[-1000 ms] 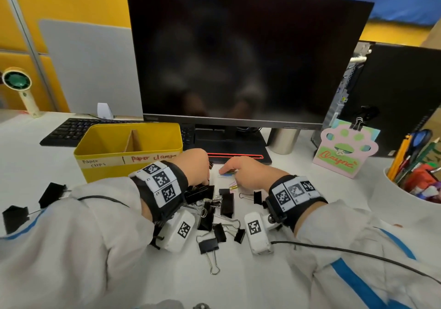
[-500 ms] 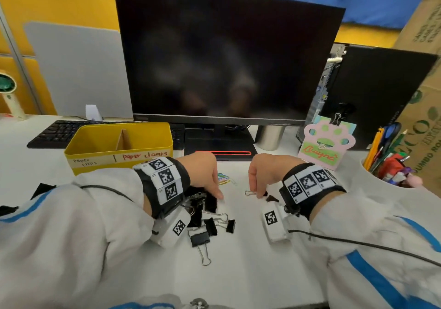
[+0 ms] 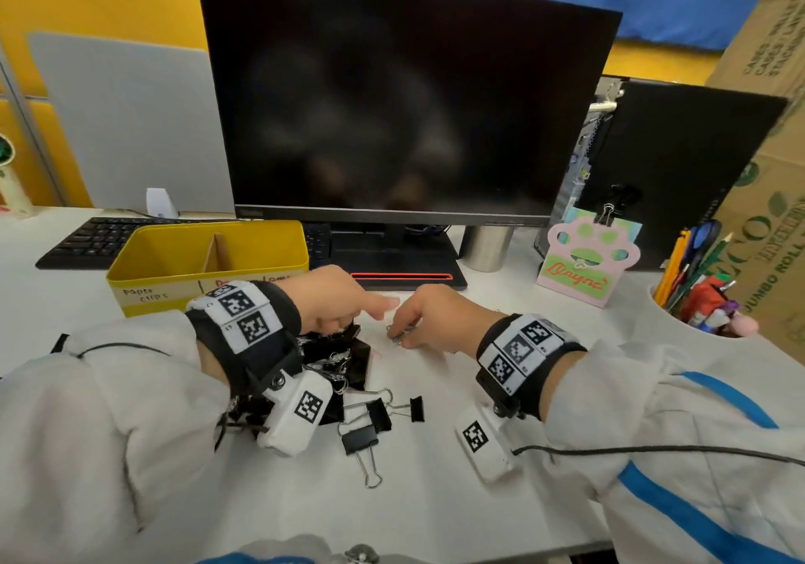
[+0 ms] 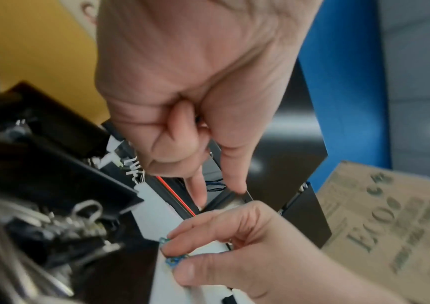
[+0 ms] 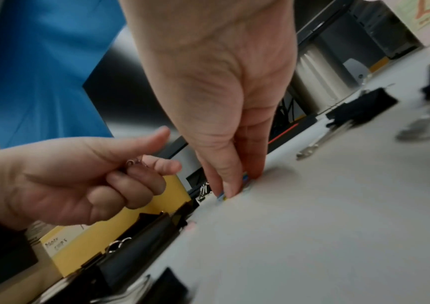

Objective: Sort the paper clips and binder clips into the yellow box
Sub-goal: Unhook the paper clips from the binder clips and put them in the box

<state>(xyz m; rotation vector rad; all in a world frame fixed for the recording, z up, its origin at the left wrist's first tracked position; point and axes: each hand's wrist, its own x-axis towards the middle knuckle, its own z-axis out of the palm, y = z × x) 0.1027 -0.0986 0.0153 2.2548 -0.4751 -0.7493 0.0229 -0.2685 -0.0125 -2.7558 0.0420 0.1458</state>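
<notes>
The yellow box [image 3: 183,289] stands at the left in front of the keyboard, split by a divider, with handwritten labels on its front. A heap of black binder clips [image 3: 348,358] lies under my left wrist; two more [image 3: 359,437] lie nearer me. My left hand [image 3: 377,308] hovers beside the heap with its fingers curled round a silver paper clip [image 5: 132,163] and the thumb sticking out. Just to its right, my right hand [image 3: 403,337] pinches coloured paper clips [image 4: 173,262] against the white desk, fingertips down [image 5: 228,192].
A dark monitor [image 3: 392,106] on its stand fills the back, with a keyboard [image 3: 87,241] behind the box. To the right are a steel cup [image 3: 485,245], a paw-shaped card [image 3: 583,267], a pen cup [image 3: 697,284], a black tower and a cardboard carton [image 3: 775,215].
My hands have drawn together at the desk's middle. The right hand shifted left onto the coloured paper clips, and the left hand came off the binder clip heap towards it.
</notes>
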